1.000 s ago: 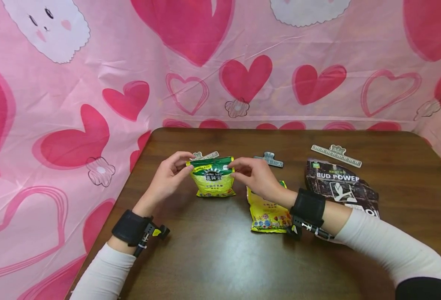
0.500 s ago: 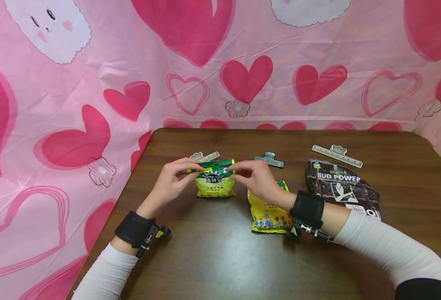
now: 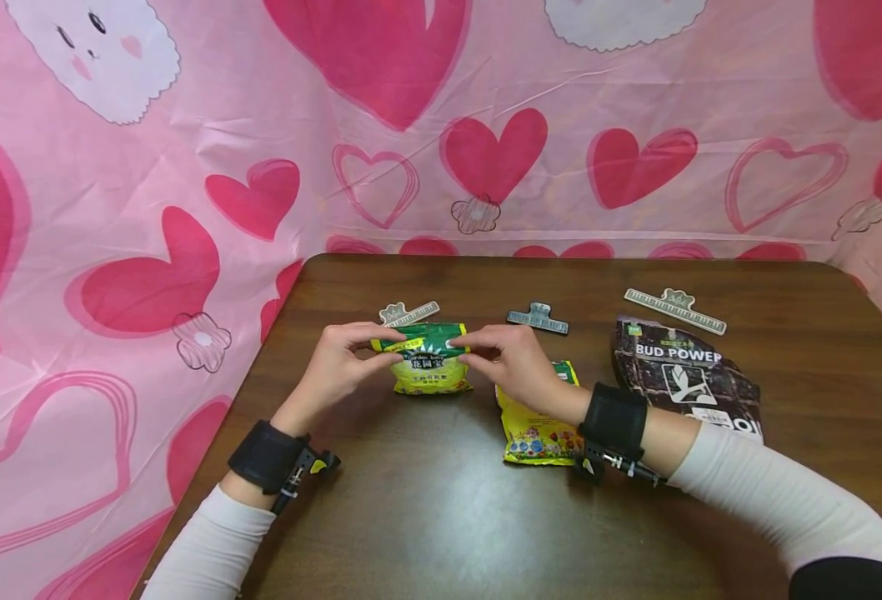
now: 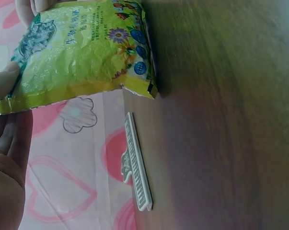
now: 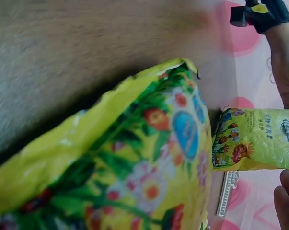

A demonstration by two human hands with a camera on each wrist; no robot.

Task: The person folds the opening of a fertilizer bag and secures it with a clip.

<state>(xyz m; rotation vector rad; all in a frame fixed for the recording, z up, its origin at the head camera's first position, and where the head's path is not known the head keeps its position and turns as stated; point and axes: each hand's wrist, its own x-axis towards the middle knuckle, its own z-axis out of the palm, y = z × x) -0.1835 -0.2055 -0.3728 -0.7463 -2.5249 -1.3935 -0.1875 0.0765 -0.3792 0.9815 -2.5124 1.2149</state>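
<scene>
Yellow-green bag (image 3: 431, 363) stands mid-table, clip (image 3: 408, 314) at its 12 o'clock | left hand (image 3: 339, 364) and right hand (image 3: 507, 359) each pinch a top corner (fold looks started) | keep crease level, tight.

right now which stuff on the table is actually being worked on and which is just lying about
In hand:
- green-yellow bag, standing, its folded top pinched by the left hand and right hand

Lying about:
- yellow flower bag, flat, partly under the right wrist
- black BUD POWER bag
- grey clip, just behind the held bag
- dark clip
- long clip
</scene>
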